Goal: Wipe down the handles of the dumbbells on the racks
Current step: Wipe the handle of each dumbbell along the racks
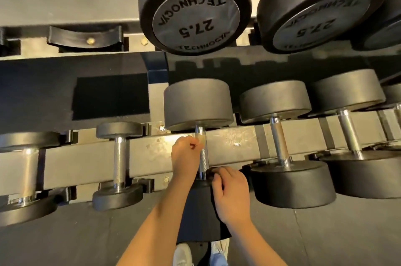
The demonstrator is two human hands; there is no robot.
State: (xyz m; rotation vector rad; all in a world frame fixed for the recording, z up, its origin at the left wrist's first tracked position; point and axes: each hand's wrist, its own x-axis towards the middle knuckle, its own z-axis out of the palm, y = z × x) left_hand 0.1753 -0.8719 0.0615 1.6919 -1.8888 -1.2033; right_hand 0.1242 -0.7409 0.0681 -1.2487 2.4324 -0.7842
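A black dumbbell lies on the lower rack in the middle, with its knurled steel handle (204,162) running from the far head (197,105) to the near head (202,211). My left hand (186,155) is curled against the handle's upper part and pinches a small pale wipe (199,137) onto it. My right hand (230,191) rests on the near head, with fingers curled over its top by the handle's base. What lies under those fingers is hidden.
A small dumbbell (119,157) lies to the left, and larger ones (280,143) (349,133) to the right, across the lower rack beam (82,162). Above hang 27.5 dumbbells (195,16) (314,25) and a bare cradle (84,38). My shoes (184,255) stand on dark floor.
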